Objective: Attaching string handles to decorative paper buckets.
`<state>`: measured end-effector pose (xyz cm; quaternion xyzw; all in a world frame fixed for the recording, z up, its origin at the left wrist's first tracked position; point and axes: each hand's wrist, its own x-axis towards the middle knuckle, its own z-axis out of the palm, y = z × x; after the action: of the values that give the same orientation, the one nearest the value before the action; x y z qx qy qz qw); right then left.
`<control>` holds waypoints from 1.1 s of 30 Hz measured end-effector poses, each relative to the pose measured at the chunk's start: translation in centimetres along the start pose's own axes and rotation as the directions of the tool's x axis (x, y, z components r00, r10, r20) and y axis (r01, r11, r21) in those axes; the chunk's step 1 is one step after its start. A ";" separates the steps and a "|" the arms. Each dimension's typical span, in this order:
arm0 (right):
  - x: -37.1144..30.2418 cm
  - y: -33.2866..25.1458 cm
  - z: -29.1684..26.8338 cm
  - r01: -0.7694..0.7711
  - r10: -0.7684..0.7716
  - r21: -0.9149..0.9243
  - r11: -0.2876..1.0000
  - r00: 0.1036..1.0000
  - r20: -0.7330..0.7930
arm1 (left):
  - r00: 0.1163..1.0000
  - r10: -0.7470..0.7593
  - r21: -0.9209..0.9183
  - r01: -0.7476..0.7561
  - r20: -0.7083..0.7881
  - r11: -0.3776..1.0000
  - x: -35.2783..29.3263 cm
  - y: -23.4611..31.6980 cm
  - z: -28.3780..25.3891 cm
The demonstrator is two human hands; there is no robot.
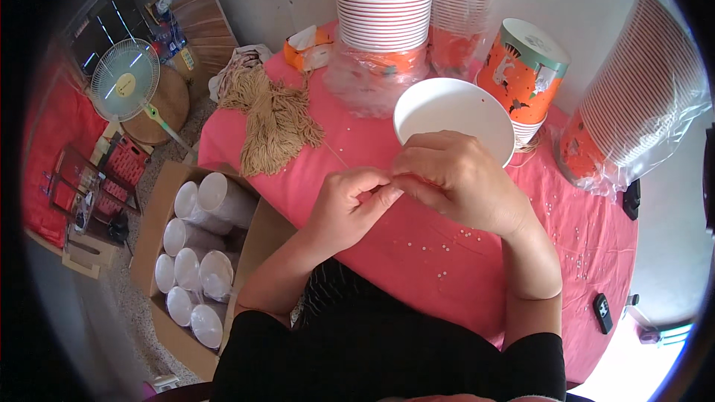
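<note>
My left hand (348, 205) and my right hand (458, 179) meet at the fingertips above the pink-covered table (372, 275). Both are pinched closed, and whatever lies between the fingers is too small to make out. Just beyond my right hand stands a white-lined paper bucket (465, 108), its mouth facing up and its near rim partly covered by that hand. A bundle of tan string (275, 123) lies to the left of the bucket. Small white dots (443, 248) are scattered over the cloth below my right hand.
Tall stacks of paper buckets (383, 7) in plastic wrap stand behind. An upside-down orange bucket (521, 74) and another wrapped stack (633, 97) are at the right. A cardboard box (179, 346) of wrapped cups sits lower left, near a fan (125, 82). A black remote (602, 313) lies near the right edge.
</note>
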<state>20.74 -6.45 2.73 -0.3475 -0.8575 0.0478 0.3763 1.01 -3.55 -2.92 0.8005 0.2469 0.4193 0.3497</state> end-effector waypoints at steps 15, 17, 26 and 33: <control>-0.4 1.7 -1.5 -0.194 0.194 -0.084 0.977 0.981 -0.011 | 0.970 0.024 -0.030 -0.032 -0.243 0.999 0.5 -2.6 2.2; -0.5 2.1 -1.9 -0.239 0.241 -0.118 0.964 0.970 0.005 | 0.959 0.101 0.096 -0.078 -0.267 0.992 0.7 -2.8 2.5; -0.6 2.3 -1.9 -0.255 0.267 -0.154 0.955 0.962 0.064 | 0.929 0.211 0.145 -0.174 -0.305 0.974 1.2 -3.3 3.6; -0.8 2.5 -1.7 -0.257 0.274 -0.180 0.949 0.959 0.075 | 0.935 0.190 0.142 -0.153 -0.301 0.978 1.2 -3.7 4.0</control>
<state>23.73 -5.37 2.60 -0.4875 -0.8216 0.0423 0.2926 4.69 -1.81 -6.76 0.7615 0.2525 0.5546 0.2208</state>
